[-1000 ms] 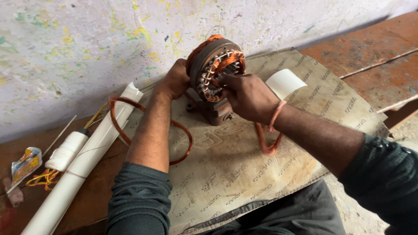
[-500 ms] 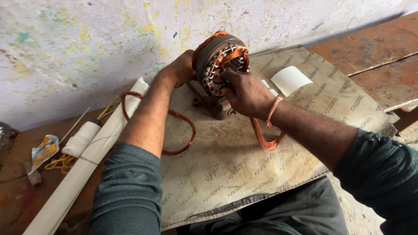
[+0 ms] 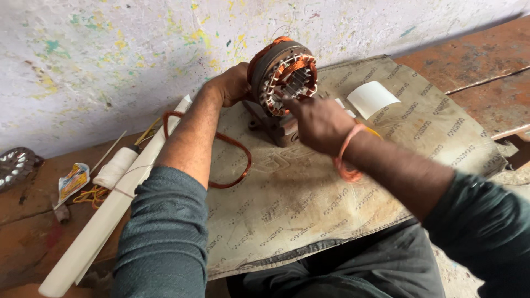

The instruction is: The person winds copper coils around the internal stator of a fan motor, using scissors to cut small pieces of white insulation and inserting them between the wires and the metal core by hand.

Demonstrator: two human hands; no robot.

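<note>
The right hand (image 3: 320, 122) pinches at the front winding of the motor stator (image 3: 282, 77), which stands on edge on the printed sheet (image 3: 309, 204) over the worktop (image 3: 469, 60), braced behind by the grasping left hand (image 3: 232, 84); several slots look wound, a loose copper coil (image 3: 221, 160) remains unfitted.

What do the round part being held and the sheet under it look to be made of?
The motor stator: apparently a dull grey metal core, wound with glossy orange-brown wire that looks like enamelled copper. The left hand steadies it; the right hand works at its face. The sheet: matte tan, printed, creased, probably stiff insulating paper or card.
</note>
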